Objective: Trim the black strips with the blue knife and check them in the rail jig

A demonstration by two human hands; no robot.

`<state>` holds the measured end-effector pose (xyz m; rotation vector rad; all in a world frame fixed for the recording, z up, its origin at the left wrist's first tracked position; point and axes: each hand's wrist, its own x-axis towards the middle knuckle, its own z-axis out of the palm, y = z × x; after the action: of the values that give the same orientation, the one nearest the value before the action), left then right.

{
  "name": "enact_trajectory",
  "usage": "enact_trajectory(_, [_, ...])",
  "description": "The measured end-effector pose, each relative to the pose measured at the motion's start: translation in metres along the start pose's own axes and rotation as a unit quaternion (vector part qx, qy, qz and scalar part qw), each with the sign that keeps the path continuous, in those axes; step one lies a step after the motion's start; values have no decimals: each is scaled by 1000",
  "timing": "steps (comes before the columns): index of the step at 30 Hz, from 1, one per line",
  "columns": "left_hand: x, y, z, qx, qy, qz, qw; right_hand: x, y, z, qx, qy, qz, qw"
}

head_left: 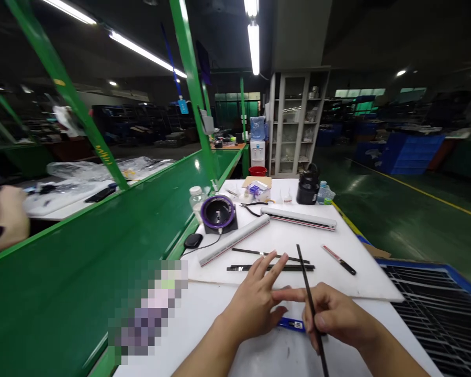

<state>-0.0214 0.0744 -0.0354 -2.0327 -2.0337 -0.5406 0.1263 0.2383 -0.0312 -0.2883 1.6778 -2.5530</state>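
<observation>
My right hand (332, 317) is closed around a thin black strip (306, 277), which slants up and away over the white table. Its index finger reaches left and touches my left hand (257, 298). The left hand has its fingers spread and holds nothing. Beneath the hands lies a blue tool (291, 324), partly hidden. Just beyond the left fingertips, several more dark strips (298, 267) rest on the white foam sheet (361, 285). A red and black knife (338, 259) lies to the right of them.
Two long white bars (235, 240) lie farther back, near pliers (253, 208) and a purple-rimmed round device (218, 211). A black jug (308, 186) stands at the far edge. The green partition (102, 251) runs along the left; beyond it shows another person's hand (13, 214).
</observation>
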Motion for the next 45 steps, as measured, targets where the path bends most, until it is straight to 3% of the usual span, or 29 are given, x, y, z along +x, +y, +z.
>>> enact_trajectory(2, [-2, -1, 0, -16, 8, -7, 1000, -2, 6, 6, -4, 27, 5, 1000])
enact_trajectory(5, [-5, -5, 5, -55, 37, 2, 998, -6, 12, 10, 1, 130, -8, 992])
enact_trajectory(8, [-9, -9, 14, -119, 132, -27, 984, -12, 11, 12, -16, 205, -27, 978])
enact_trajectory(11, [-13, -10, 18, -185, 247, -119, 944, -14, 8, 11, 7, 223, -35, 974])
enact_trajectory(14, [-15, -11, 9, -233, 287, -164, 914, -10, 9, 3, 21, 275, -68, 959])
enact_trajectory(16, [-14, -12, 2, -291, 258, -174, 905, -5, 12, -6, 3, 343, -103, 934])
enact_trajectory(18, [-12, -12, -2, -410, 166, -201, 874, 0, 15, -16, -20, 391, -136, 910])
enact_trajectory(22, [-7, -9, 4, -650, -92, -227, 720, 5, 20, -27, -21, 391, -160, 906])
enact_trajectory(24, [-6, -9, 7, -673, -144, -215, 693, 5, 21, -29, -16, 389, -164, 907])
enact_trajectory(26, [-5, -10, 6, -660, -142, -205, 709, 4, 21, -29, -18, 395, -177, 901])
enact_trajectory(29, [-6, -12, 2, -610, -91, -222, 755, 2, 21, -25, -31, 387, -201, 900])
enact_trajectory(33, [-5, -12, 2, -469, -4, -248, 848, 1, 19, -22, -55, 352, -178, 917])
enact_trajectory(35, [-5, -11, 4, -378, 24, -219, 899, 1, 21, -25, -60, 376, -173, 908])
enact_trajectory(37, [-6, -12, 7, -312, 33, -186, 931, 1, 24, -31, -62, 402, -176, 896])
enact_trajectory(40, [-6, -13, 8, -284, 41, -171, 943, 1, 26, -35, -76, 417, -181, 888])
enact_trajectory(45, [-5, -14, 0, -337, 65, -194, 919, 4, 16, -29, -189, 404, -202, 872])
